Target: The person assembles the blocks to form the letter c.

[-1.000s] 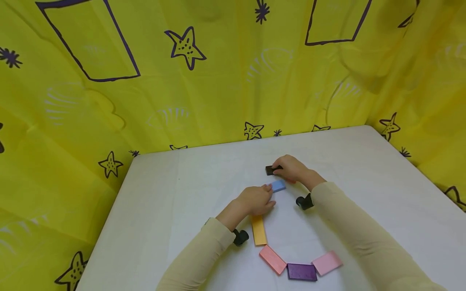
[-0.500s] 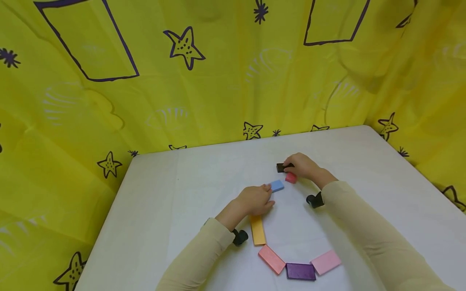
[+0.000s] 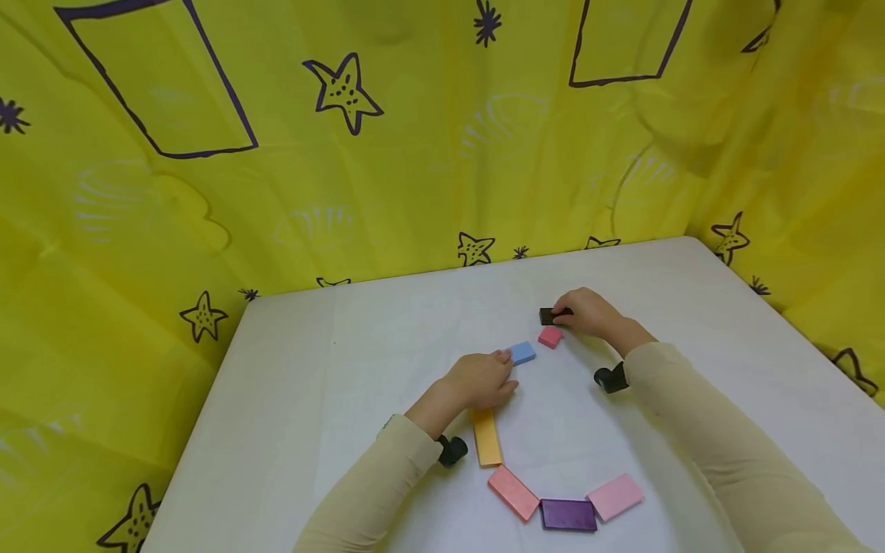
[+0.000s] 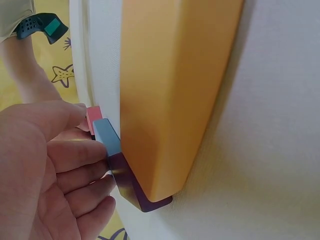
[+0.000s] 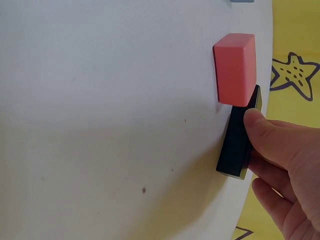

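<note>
My right hand (image 3: 588,311) pinches a black block (image 5: 234,140) at the far side of the white table, thumb on its near face in the right wrist view. Just in front of it stands a red-pink block (image 3: 550,337). My left hand (image 3: 480,380) has its fingers loosely extended, with fingertips at the left end of a light blue block (image 3: 522,353). In the left wrist view a dark purple block (image 4: 131,185) lies between the blue one and a yellow-orange block (image 4: 170,100); the left hand hides it from the head view.
From the orange block, a curved row runs on near the front: a salmon block (image 3: 514,493), a purple block (image 3: 568,515) and a light pink block (image 3: 615,497). A yellow patterned curtain (image 3: 401,169) hangs behind and beside the white table (image 3: 290,430).
My right hand has shifted right with the black block, leaving the red-pink block in plain sight. The left hand stays at the blue block.
</note>
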`<action>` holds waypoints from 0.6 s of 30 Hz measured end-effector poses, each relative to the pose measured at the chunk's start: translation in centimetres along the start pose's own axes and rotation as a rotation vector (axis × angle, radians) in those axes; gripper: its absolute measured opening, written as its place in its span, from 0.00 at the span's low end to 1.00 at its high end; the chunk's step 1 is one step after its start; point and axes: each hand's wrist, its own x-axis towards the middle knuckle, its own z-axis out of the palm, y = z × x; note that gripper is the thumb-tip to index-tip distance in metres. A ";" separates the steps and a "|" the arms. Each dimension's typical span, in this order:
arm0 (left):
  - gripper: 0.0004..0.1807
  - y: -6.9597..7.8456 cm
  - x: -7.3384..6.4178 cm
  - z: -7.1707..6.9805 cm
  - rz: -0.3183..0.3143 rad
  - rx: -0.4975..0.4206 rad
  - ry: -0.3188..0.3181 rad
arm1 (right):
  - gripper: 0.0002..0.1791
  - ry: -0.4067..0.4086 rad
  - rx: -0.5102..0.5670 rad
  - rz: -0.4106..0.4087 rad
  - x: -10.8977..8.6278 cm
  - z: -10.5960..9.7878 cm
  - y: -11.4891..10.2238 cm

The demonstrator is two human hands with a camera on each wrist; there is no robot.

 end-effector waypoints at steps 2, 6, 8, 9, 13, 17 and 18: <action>0.29 0.0 0.0 0.0 0.001 0.000 0.001 | 0.07 0.006 0.006 0.002 -0.3 -0.1 0.2; 0.29 0.0 0.0 0.1 0.004 -0.003 0.010 | 0.08 0.016 0.021 0.031 -1.0 -0.2 0.6; 0.29 0.0 -0.1 0.1 0.003 -0.008 0.014 | 0.08 0.022 0.027 0.043 -1.4 -0.3 0.7; 0.29 0.0 -0.1 0.0 0.001 -0.008 0.014 | 0.08 0.023 0.028 0.047 -1.5 -0.3 0.8; 0.28 -0.1 -0.2 0.0 0.001 -0.017 0.014 | 0.08 0.025 0.031 0.060 -2.0 -0.4 1.0; 0.28 -0.1 -0.2 0.0 0.008 -0.017 0.024 | 0.09 0.032 0.027 0.071 -2.7 -0.5 1.3; 0.28 -0.1 -0.2 0.1 0.010 -0.015 0.028 | 0.09 0.037 0.027 0.070 -2.9 -0.4 1.4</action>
